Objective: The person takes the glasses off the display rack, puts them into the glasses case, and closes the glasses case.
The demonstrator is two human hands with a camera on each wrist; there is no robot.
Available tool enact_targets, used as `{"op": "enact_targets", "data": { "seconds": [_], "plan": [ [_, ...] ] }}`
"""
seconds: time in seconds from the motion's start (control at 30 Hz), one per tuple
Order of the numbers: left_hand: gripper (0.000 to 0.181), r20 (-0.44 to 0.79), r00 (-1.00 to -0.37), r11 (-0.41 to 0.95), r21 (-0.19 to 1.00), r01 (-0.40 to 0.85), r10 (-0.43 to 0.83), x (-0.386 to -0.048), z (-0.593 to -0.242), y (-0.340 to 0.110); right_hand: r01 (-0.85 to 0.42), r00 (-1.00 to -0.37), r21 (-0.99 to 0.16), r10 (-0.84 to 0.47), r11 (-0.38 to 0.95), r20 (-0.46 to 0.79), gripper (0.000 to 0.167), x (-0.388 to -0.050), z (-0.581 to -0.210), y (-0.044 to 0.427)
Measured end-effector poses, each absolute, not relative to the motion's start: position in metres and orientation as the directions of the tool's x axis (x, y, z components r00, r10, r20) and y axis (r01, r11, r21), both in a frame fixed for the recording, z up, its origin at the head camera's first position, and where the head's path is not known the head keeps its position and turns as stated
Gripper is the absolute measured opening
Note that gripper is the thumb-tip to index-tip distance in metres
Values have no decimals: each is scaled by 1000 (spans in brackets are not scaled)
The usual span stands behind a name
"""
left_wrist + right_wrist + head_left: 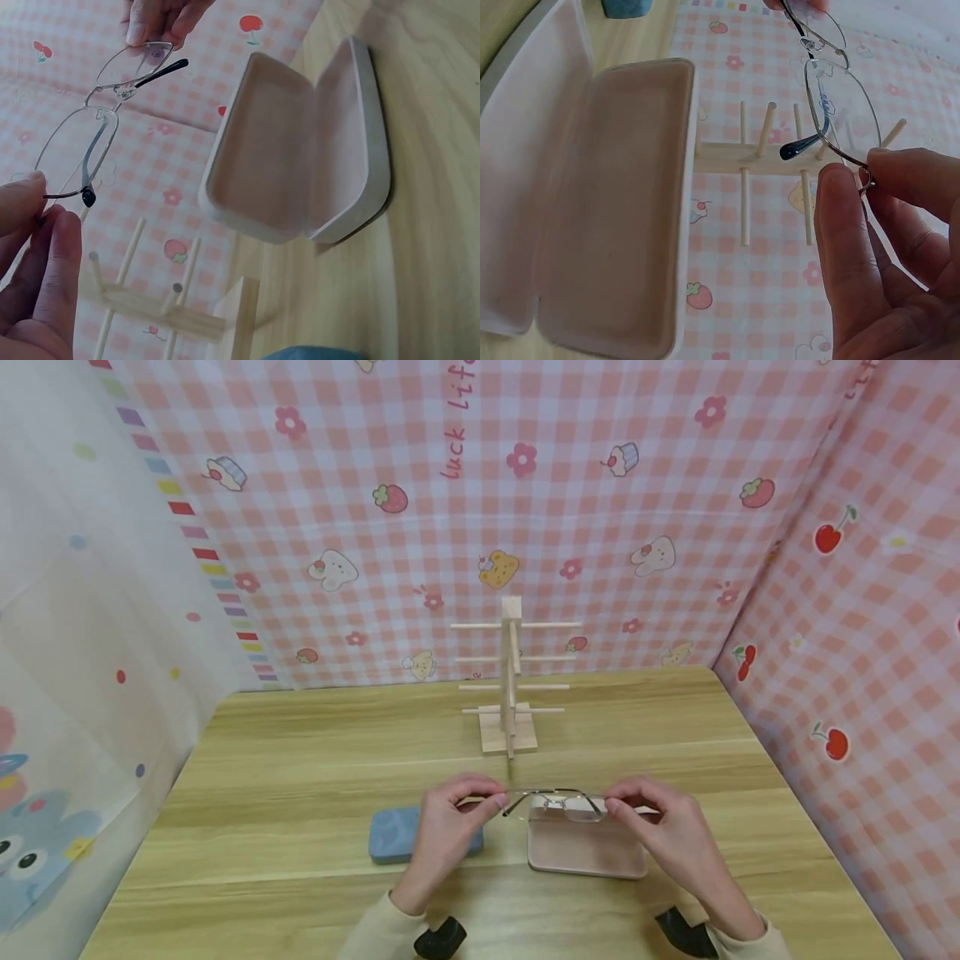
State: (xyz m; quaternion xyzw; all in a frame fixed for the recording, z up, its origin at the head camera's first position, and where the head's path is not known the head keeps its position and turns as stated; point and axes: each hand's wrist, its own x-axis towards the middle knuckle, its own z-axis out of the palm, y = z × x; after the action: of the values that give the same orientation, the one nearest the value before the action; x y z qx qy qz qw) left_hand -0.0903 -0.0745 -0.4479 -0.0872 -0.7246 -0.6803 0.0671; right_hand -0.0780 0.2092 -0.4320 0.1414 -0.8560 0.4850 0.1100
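Note:
A pair of thin metal-framed eyeglasses (581, 810) is held up between both hands. My left hand (450, 827) pinches one end of the frame, and my right hand (666, 827) pinches the other. In the wrist views the dark-tipped temples appear folded in behind the clear lenses. Below the glasses, an eyeglass case (588, 853) with a pale pink lining lies open on the table; its inside (619, 202) shows nothing in it. Partly behind my left hand sits a blue case (392, 837), apparently closed.
A wooden rack (511, 681) with several horizontal pegs stands on a square base beyond the hands. The wood-grain table (300, 760) meets a pink checked cloth (450, 543) at the back and another on the right. A pale patterned cloth (112, 610) hangs on the left.

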Motion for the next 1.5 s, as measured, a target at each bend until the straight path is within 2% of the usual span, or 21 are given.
{"op": "enact_targets", "data": {
  "seconds": [0.27, 0.6, 0.97, 1.5],
  "plan": [
    [8, 171, -984, 123, 977, 176, 48, -87, -455, -65, -316, -947, -790, -117, 525, 300, 7, -72, -437, 216],
    [10, 125, -987, 85, 987, 134, 103, -83, -465, -57, -275, -958, -787, -89, 552, 273, 9, -65, -442, 222],
    [11, 92, -983, 135, 984, 114, 161, -79, -480, -50, -210, -976, -795, -74, 570, 205, 11, -56, -455, 230],
    [6, 120, -978, 202, 967, 154, 171, -82, -499, -41, -157, -986, -774, -47, 613, 163, 13, -56, -475, 236]
  ]
}}
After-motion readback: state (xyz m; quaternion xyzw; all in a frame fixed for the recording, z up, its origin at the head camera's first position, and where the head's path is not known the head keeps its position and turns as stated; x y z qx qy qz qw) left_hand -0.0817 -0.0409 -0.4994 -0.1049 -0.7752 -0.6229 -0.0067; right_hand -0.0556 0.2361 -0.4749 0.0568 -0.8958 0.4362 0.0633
